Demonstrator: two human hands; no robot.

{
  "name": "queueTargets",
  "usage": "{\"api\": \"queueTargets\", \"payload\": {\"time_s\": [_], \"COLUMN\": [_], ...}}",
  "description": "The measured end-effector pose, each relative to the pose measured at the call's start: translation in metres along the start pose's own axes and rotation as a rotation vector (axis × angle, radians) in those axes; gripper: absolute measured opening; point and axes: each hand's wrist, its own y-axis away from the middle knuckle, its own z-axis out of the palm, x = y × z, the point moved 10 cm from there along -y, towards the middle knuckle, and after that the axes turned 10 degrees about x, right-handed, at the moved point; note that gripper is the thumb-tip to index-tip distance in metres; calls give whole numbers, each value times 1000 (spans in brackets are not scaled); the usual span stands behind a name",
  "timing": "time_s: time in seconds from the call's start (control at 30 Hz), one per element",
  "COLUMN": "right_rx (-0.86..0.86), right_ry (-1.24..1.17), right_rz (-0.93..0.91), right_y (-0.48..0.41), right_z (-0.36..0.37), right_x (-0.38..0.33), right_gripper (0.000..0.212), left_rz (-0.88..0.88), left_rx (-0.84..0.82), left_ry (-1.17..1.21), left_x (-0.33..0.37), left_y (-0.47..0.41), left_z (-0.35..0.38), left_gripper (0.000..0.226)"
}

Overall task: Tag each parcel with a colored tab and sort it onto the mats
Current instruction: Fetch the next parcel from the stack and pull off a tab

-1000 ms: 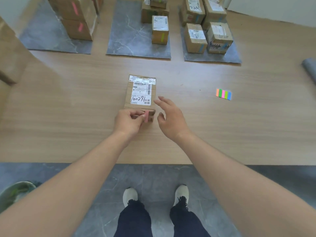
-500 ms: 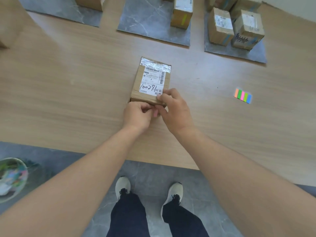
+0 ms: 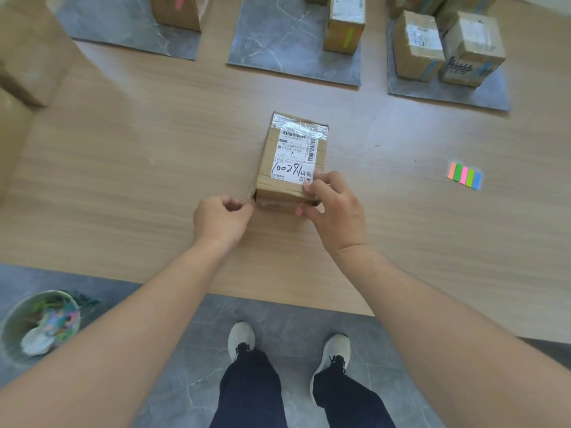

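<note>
A cardboard parcel [image 3: 292, 156] with a white shipping label lies in the middle of the wooden table [image 3: 123, 168]. A pink tab [image 3: 298, 211] sticks on its near face. My right hand [image 3: 335, 208] grips the parcel's near right corner, fingers on top and thumb by the tab. My left hand [image 3: 221, 219] is curled just left of the parcel's near edge, off the box, holding nothing I can see. A strip of coloured tabs [image 3: 465, 175] lies on the table to the right.
Three grey mats lie at the far side: left mat [image 3: 123, 35] with a pink-tabbed box, middle mat [image 3: 278, 54] with a green-tabbed box [image 3: 344, 26], right mat [image 3: 448, 94] with blue-tabbed boxes [image 3: 417, 47]. A bowl [image 3: 40, 322] of scraps sits on the floor at left.
My left hand has let go of the pink tab and drawn back to the left. My right hand came onto the parcel's near corner and stays there.
</note>
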Motion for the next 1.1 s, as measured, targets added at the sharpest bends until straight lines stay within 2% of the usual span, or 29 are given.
{"api": "queueTargets", "payload": {"time_s": [0.1, 0.27, 0.33, 0.47, 0.57, 0.67, 0.73, 0.8, 0.83, 0.87, 1.1], "right_rx": [-1, 67, 102, 133, 139, 80, 112, 109, 84, 67, 131], "right_ry": [0, 110, 167, 209, 173, -151, -463, -648, -663, -647, -647], "right_rz": [-33, -74, -84, -82, -68, 116, 449, 790, 861, 870, 772], "right_y": [0, 2, 1, 6, 7, 10, 17, 28, 30, 30, 3], "right_z": [1, 2, 4, 11, 12, 9, 6, 15, 17, 15, -19], "right_x": [-3, -9, -10, -11, -4, 6, 21, 35, 34, 30, -11], "right_gripper": [31, 30, 29, 42, 44, 52, 56, 45, 32, 26, 31], "left_rz": [-25, 28, 67, 53, 35, -15, -38, -63, -67, -64, -9], "left_rx": [36, 35, -11, -115, -201, -224, -209, -217, -231, -238, -260], "left_ry": [108, 163, 166, 299, 401, 482, 497, 505, 506, 507, 504], "left_x": [-2, 16, 28, 43, 54, 56, 55, 56, 60, 64, 103], "left_y": [-9, -11, -11, -8, 0, 4, 2, 1, 3, 6, 22], "left_z": [-8, -9, -3, 14, 28, 33, 32, 33, 34, 34, 4], "left_gripper": [27, 18, 19, 23, 34, 37, 38, 40, 41, 42, 43]}}
